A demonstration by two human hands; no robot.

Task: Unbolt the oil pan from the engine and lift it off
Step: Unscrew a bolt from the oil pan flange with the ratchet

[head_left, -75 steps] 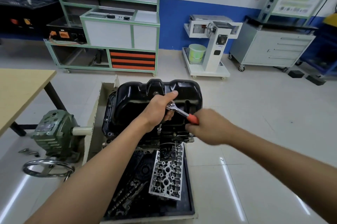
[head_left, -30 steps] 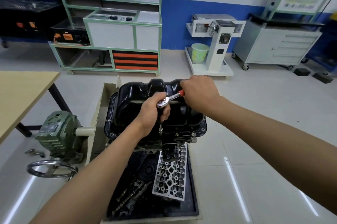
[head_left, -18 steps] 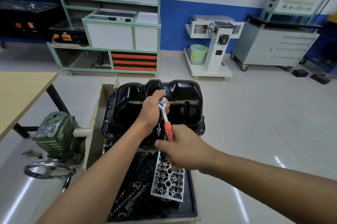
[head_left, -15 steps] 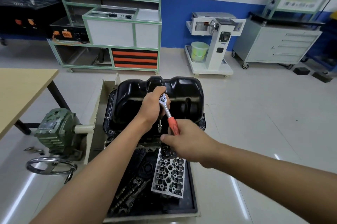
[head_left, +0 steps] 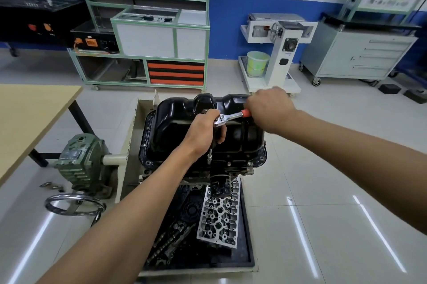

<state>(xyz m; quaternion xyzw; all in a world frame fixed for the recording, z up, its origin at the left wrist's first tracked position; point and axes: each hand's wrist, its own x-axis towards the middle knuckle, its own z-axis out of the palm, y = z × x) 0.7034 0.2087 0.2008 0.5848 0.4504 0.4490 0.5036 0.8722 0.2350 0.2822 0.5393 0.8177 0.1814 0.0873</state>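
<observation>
Black pressed steel, the oil pan sits on top of the inverted engine, which hangs in a stand, so the pan's bolted flange faces up and outward where a tool can reach it. The pan serves as the landmark here. Below its near edge a dark tray holds a bare cylinder head and loose parts, probably kept there so removed pieces stay together. To the pan's left, a green gearbox with a handwheel is, I judge, there to rotate the engine on the stand.

Both forearms reach forward over the tray toward the pan. The right hand is above the pan's far right corner, its grip closed around the orange handle of the ratchet, with the handle lying roughly level across the pan's top. The left hand is over the pan's middle, its grip closed around the ratchet's head and the upper part of the extension bar, likely to keep the bar upright while the handle swings. The bar drops to a socket on a flange bolt at the pan's near edge.

Several bolt heads show along that flange, so unbolting seems unfinished and the pan is not yet lifted.
</observation>
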